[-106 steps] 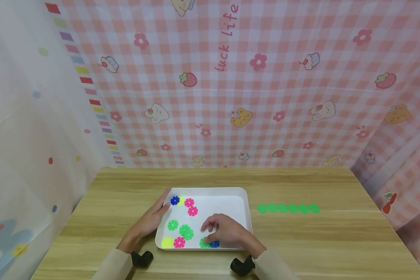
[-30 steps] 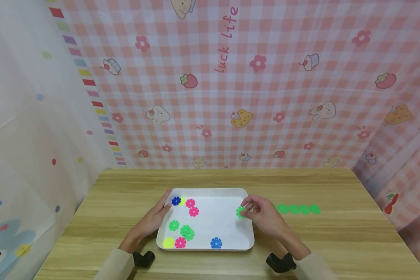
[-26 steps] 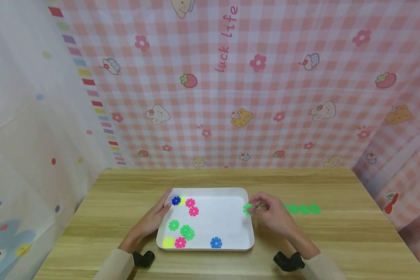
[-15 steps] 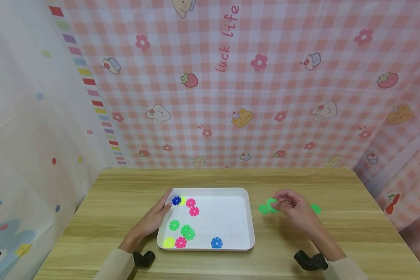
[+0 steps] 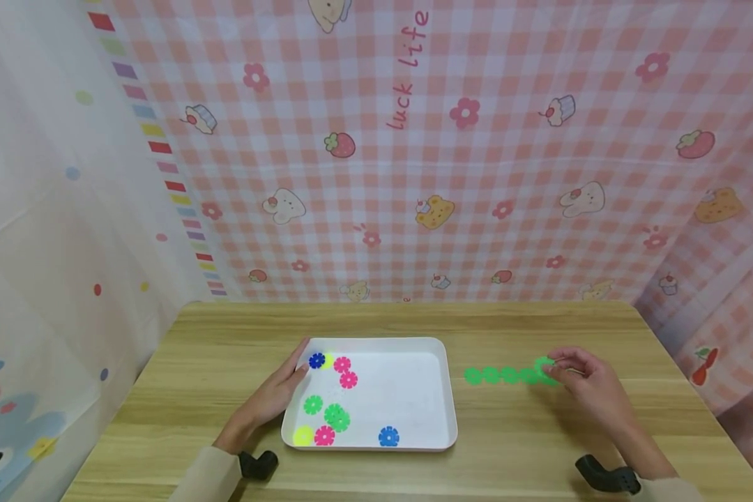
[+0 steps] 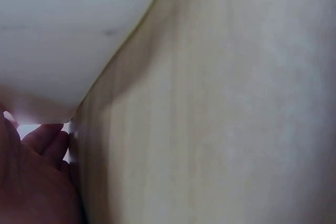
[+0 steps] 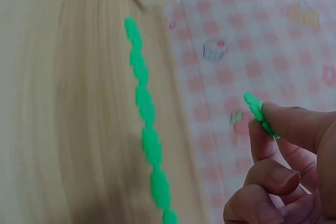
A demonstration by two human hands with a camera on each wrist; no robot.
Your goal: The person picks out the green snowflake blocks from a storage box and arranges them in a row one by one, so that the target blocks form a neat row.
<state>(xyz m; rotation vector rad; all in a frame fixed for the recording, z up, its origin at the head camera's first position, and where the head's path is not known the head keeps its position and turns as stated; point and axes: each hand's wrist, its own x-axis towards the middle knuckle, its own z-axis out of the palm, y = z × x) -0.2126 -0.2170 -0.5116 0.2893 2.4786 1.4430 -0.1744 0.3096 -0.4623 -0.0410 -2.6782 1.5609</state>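
Observation:
My right hand (image 5: 592,387) pinches a green notched plastic snowflake disc (image 7: 254,105) between thumb and finger. It is above the right part of a row of several green snowflake discs (image 5: 491,375) on the table, and the row's far end is partly hidden behind it. In the right wrist view, a gap shows between the pinched disc and the row (image 7: 145,106). My left hand (image 5: 276,394) grips the left side of a white tray (image 5: 448,411), thumb over the rim. Green, pink, yellow and blue discs lie in the tray, mostly along its left side; a blue one (image 5: 389,436) lies near the front.
The wooden table (image 5: 539,446) extends around the tray and the row. Behind it hangs a pink checked cloth (image 5: 477,174), with a pale dotted cloth (image 5: 69,230) on the left. Each wrist wears a black mount (image 5: 259,465).
My right hand has picked a green disc from the tray's front and carried it right, over the rim and along the row. My left hand stays on the tray.

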